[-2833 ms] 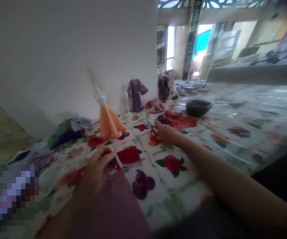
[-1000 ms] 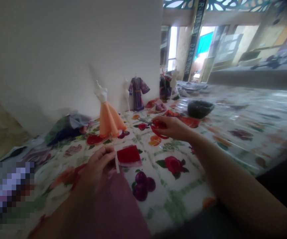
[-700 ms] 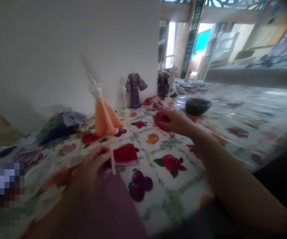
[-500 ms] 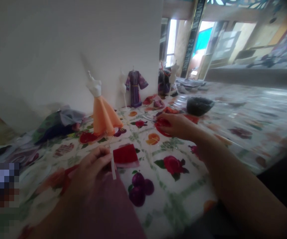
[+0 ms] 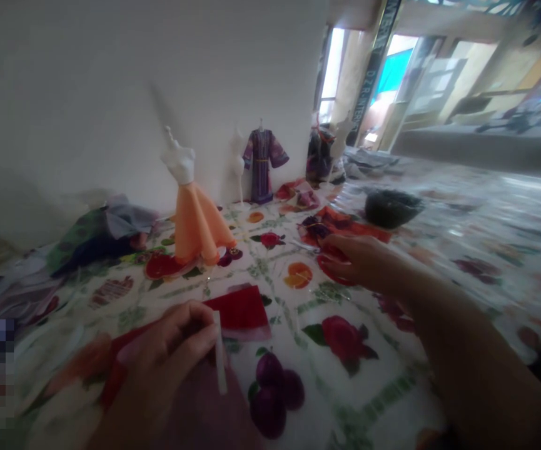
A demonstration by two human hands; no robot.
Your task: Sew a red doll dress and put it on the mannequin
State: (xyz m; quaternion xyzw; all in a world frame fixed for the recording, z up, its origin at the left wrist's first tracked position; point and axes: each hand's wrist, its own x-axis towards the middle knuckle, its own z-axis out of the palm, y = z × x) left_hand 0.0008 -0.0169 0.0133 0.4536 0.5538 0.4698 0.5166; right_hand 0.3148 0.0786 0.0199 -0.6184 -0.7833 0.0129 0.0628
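Observation:
My left hand [image 5: 171, 350] is closed, thumb and fingertips pinching a narrow white strip [image 5: 222, 359] that hangs down. Beneath this hand lies dark red fabric [image 5: 239, 308] with a mauve underside or layer; the hand hides much of it. Farther out on the right, my right hand [image 5: 357, 259] has its fingers bent over the red handles of scissors [image 5: 332, 253], whose blades point to the left. The fingers' exact hold is partly hidden. An orange skirt [image 5: 199, 225] dresses a small white mannequin [image 5: 179, 161] beyond the left hand.
A purple robe [image 5: 261, 165] stands on a small form by the wall. Orange cloth [image 5: 349, 224] and a dark bowl-like thing [image 5: 389, 206] lie past my right hand. Heaped cloth [image 5: 104, 231] is at left, on a fruit-and-flower tablecloth [image 5: 293, 409].
The view has shifted, so most things sit lower and slightly right. My right hand has drawn a little to the right with the scissors. My left hand still pinches the white strip.

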